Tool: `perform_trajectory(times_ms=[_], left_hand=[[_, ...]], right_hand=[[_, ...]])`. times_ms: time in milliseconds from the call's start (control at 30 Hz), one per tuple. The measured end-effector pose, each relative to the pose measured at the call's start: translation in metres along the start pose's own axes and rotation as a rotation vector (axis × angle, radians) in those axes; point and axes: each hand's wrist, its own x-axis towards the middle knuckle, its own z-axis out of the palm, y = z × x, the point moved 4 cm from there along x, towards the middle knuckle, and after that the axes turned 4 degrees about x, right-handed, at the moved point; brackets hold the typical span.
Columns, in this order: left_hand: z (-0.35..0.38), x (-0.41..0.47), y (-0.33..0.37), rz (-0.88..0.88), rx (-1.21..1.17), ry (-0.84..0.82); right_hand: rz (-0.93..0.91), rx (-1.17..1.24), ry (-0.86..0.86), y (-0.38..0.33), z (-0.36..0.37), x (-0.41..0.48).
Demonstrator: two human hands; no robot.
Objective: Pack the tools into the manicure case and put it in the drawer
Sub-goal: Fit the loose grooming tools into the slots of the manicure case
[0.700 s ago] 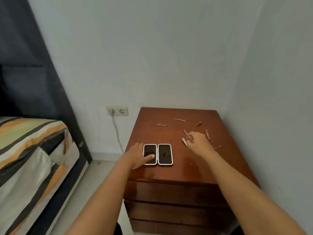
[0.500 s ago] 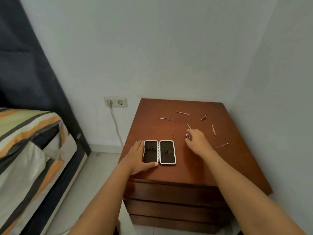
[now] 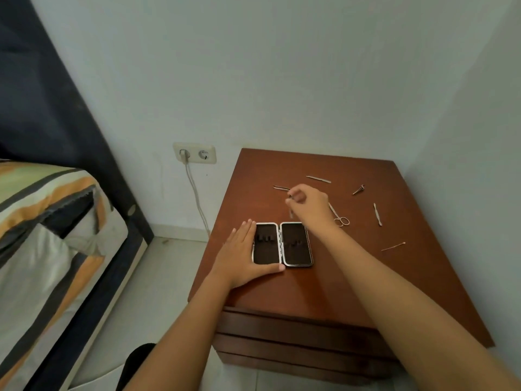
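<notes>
The manicure case (image 3: 282, 244) lies open on the wooden nightstand (image 3: 324, 283), both dark halves facing up. My left hand (image 3: 242, 258) lies flat against its left side, thumb along the front edge. My right hand (image 3: 308, 203) hovers just behind the case, fingers pinched on a small metal tool (image 3: 291, 213) that hangs blurred below them. Loose on the top lie tweezers (image 3: 281, 187), a file (image 3: 318, 179), small scissors (image 3: 339, 217), a short pointed tool (image 3: 358, 189), a cuticle pusher (image 3: 377, 214) and a thin pick (image 3: 393, 246).
The nightstand's drawers (image 3: 296, 331) are shut below the top. Walls close in behind and to the right. A wall socket (image 3: 194, 153) with a cable sits to the left, and a striped bed (image 3: 42, 235) stands further left across a strip of floor.
My right hand has risen from the tabletop near the scissors and moved left, carrying the small tool. My left hand has slid off the case's left half to its edge.
</notes>
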Motion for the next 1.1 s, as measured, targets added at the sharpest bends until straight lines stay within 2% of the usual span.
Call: perform_trajectory(times_ms=[133, 267, 567, 700, 767, 833, 900, 1000, 1100], left_hand=[[0.003, -0.002, 0.0, -0.04, 0.056, 0.066], [0.003, -0.003, 0.0, -0.058, 0.106, 0.073], [0.002, -0.004, 0.001, -0.067, 0.094, 0.071], [0.001, -0.005, 0.001, -0.067, 0.086, 0.069], [0.001, -0.004, 0.001, -0.058, 0.084, 0.069], [0.002, -0.003, 0.001, -0.052, 0.09, 0.071], [0.003, -0.003, 0.0, -0.051, 0.098, 0.07], [0.003, -0.001, -0.002, -0.048, 0.097, 0.068], [0.003, -0.001, -0.002, -0.044, 0.101, 0.062]], right_hand=[[-0.02, 0.045, -0.095, -0.016, 0.044, -0.006], [0.018, -0.01, -0.148, -0.005, 0.068, -0.008], [0.022, -0.212, -0.278, -0.004, 0.071, -0.005], [-0.04, -0.345, -0.356, -0.003, 0.064, -0.012], [-0.052, -0.307, -0.363, -0.003, 0.053, -0.012], [-0.062, -0.234, -0.258, 0.002, 0.031, 0.0], [-0.041, -0.19, -0.073, 0.018, 0.0, 0.022], [0.073, -0.2, 0.153, 0.055, -0.048, 0.049], [0.186, -0.268, 0.258, 0.091, -0.08, 0.066]])
